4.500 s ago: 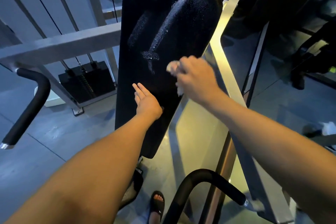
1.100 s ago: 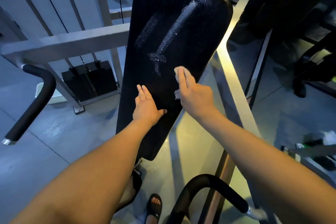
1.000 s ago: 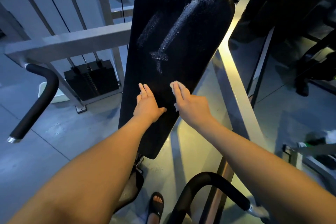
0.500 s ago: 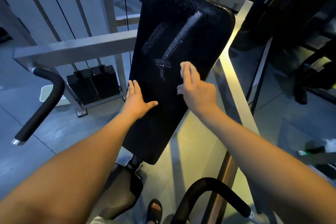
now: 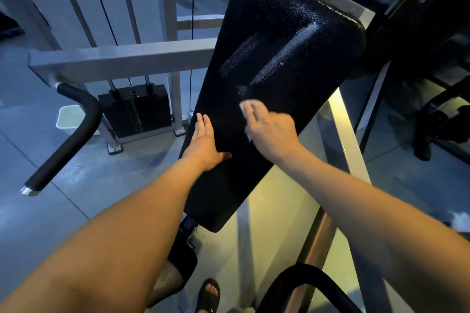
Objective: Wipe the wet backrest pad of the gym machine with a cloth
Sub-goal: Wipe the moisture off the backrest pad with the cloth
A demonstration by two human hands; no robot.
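Over on the left we've got a curved black foam-covered handle bar (image 5: 68,134), with a small pale plastic bin (image 5: 66,119) on the floor behind it and a black weight stack (image 5: 136,112) next to that. Then comes our left hand (image 5: 203,145), laid flat on the left edge of the long black textured backrest pad (image 5: 277,58), fingers (image 5: 204,124) pressed together and pointing up, thumb out to the side. Just right of it, our right hand (image 5: 269,132) pushes a small white cloth (image 5: 248,107) against the middle of the pad, fingers together on top of it. Above the cloth the pad shows two pale streaks. The silver metal frame rail (image 5: 343,134) runs down the right side.
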